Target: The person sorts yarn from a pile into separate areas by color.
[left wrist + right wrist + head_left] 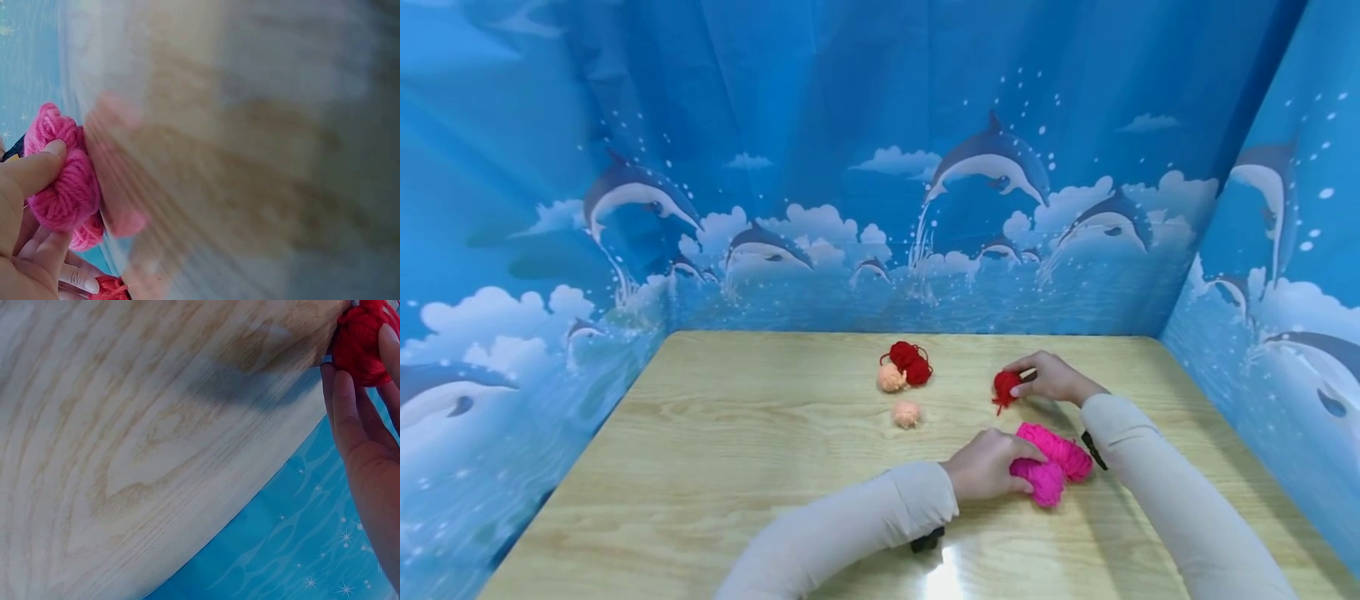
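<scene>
I see my left hand [983, 463] curled round the bright pink yarn skein [1051, 462] on the pale wooden table [715, 450]. Right hand [1051, 377] pinches a small red yarn ball [1004, 386] just behind the pink skein. Left wrist cam shows thumb [39, 167] on pink; table's a blur there.

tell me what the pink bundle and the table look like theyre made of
Pink yarn bundle: looks like soft, matte wool or acrylic yarn; thick wound strands show in the left wrist view, where the left hand grips it. Table: pale wood or wood-look laminate; printed-looking grain with a slight sheen near the front edge.
</scene>
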{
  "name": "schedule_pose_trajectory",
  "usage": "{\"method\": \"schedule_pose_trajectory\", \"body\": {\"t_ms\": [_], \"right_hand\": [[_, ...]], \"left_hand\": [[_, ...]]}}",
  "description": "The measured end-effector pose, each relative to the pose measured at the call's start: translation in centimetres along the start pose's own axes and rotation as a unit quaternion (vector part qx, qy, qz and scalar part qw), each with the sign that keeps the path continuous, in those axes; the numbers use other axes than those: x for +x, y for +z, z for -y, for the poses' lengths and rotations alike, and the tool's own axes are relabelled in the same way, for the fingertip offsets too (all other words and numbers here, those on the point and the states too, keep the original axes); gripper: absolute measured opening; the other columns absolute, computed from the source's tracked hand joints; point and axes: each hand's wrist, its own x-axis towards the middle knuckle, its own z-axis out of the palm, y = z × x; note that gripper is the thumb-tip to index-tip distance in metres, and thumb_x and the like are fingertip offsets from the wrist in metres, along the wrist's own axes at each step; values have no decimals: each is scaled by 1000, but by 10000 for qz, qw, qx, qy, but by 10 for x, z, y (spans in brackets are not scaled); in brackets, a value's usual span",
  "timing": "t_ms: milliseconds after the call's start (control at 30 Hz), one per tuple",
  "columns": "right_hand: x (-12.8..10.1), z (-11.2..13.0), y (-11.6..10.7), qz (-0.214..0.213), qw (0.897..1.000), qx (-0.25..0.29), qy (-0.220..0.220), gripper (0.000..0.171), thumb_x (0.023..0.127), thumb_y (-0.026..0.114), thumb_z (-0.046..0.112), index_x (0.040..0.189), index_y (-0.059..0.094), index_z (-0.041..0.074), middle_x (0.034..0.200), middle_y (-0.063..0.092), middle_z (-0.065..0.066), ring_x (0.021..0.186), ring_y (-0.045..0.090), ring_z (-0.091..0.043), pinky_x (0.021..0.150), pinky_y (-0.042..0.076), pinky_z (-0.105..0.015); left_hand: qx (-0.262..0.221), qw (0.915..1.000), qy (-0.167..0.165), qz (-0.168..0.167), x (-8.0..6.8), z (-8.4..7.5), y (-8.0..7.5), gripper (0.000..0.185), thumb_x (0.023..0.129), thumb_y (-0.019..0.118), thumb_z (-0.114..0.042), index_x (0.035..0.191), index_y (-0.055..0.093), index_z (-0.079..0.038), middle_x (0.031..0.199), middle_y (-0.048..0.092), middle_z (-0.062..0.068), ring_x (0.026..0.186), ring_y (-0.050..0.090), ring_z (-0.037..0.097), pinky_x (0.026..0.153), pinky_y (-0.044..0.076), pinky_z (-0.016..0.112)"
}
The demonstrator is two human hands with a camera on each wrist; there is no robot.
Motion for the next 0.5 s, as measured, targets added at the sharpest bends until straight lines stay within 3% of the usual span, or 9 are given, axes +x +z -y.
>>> {"method": "schedule_pose_trajectory", "body": {"t_ms": [500], "right_hand": [[-2, 0, 1, 21, 9999, 108, 108, 45, 87, 69, 7, 127, 56, -8, 126, 56, -31, 109, 60, -44, 83, 55, -42]], "left_hand": [[-155, 9996, -144, 183, -2, 1, 0, 38, 82, 77, -29, 118, 70, -17, 110, 70, -10, 101, 60, -6, 84, 42, 5]]}}
